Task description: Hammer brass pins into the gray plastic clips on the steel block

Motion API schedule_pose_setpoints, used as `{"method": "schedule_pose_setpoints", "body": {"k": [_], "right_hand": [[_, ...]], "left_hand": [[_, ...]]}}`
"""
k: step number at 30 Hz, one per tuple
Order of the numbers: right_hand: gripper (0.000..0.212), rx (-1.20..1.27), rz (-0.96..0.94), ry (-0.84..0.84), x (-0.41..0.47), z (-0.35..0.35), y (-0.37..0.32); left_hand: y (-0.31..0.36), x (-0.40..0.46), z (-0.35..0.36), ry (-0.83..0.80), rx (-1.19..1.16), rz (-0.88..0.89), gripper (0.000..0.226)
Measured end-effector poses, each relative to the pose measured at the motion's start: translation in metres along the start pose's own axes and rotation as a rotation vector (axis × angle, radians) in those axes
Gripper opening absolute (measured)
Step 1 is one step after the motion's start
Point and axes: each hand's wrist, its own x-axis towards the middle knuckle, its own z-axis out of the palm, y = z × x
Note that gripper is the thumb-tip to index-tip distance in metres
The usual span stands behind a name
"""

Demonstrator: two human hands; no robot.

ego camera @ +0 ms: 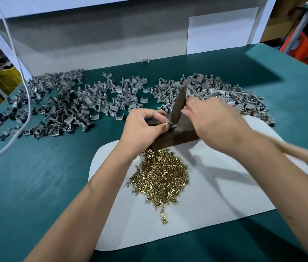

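**Clip on the block, hammer over it, plenty of clips left**

On your far left a white cable point(20, 76) trails across the green surface point(36, 186). Beside it spreads a wide heap of gray plastic clips point(70, 108), apparently unpinned, so most of the job looks to be ahead of you.

Your left hand point(145, 125) has its thumb and forefinger curled in a pinch on a single clip point(169, 123) held against the top of the steel block point(176, 138). A glint at the pinch may be a pin already seated, though it is too small to say for certain. The block stands at the far edge of the white mat point(225, 186), with the pile of brass pins point(162, 178) just in front of it on the mat.

Your right hand point(211, 120) is wrapped around the hammer point(178, 104), whose dark head points down at the clip while the wooden handle blurs off to the right. By my reading, you are mid-strike or lining one up.

Further right lies a second heap of clips point(223, 95); several near its right edge show brass, so these look like finished ones. It is smaller than the left heap.

Behind the surface stands a white backboard point(111, 38); yellow and orange crates sit off both sides.
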Motion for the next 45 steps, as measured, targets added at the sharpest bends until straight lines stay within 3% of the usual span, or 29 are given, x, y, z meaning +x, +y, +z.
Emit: {"method": "schedule_pose_setpoints", "body": {"k": [1,3,7,10,12,16,21,26,30,35,39,41,43,45], "right_hand": [[0.022,-0.057,0.023,-0.082,-0.001,0.001,0.0],[0.024,-0.106,0.027,-0.093,0.004,-0.007,0.005],[0.025,0.012,-0.016,0.173,0.004,-0.012,0.003],[0.024,-0.054,0.042,-0.063,-0.001,0.003,-0.005],[0.025,-0.109,0.049,-0.111,0.002,-0.002,0.002],[0.024,-0.017,0.04,0.153,0.003,-0.011,0.005],[0.025,-0.113,0.039,-0.058,-0.002,0.003,-0.002],[0.024,-0.044,0.023,0.166,0.002,-0.007,0.001],[0.021,-0.112,0.034,-0.048,-0.003,0.004,-0.005],[0.023,-0.07,0.039,0.146,0.003,-0.006,-0.001],[0.023,-0.148,0.026,-0.056,0.001,0.001,-0.007],[0.025,-0.203,0.016,-0.017,0.008,-0.009,-0.002],[0.025,-0.136,0.015,0.138,0.008,-0.011,-0.002],[0.022,-0.108,0.009,0.111,0.004,-0.002,-0.009]], "left_hand": [[0.0,0.0,0.0,0.0,0.001,0.0,0.009],[0.001,-0.001,0.0,0.003,0.006,0.003,0.009],[0.001,0.0,0.0,0.002,0.019,-0.004,0.008],[0.001,-0.001,-0.001,-0.009,-0.016,-0.008,0.009],[0.002,-0.002,0.0,-0.01,-0.007,0.001,0.01],[0.002,-0.001,-0.001,-0.013,-0.012,-0.011,0.012],[0.002,-0.002,-0.001,-0.025,-0.021,-0.005,0.011],[0.002,-0.001,-0.001,-0.017,-0.024,-0.022,0.01],[0.004,-0.002,0.0,-0.01,-0.045,-0.022,0.014],[0.002,-0.001,-0.001,-0.012,-0.04,-0.025,0.014],[0.001,-0.001,0.0,-0.008,-0.063,-0.031,0.013],[0.002,-0.001,-0.001,-0.006,-0.044,-0.035,0.01],[0.002,-0.001,-0.001,-0.01,-0.039,-0.027,0.01],[0.001,0.0,-0.001,-0.009,-0.052,-0.027,0.012]]}}
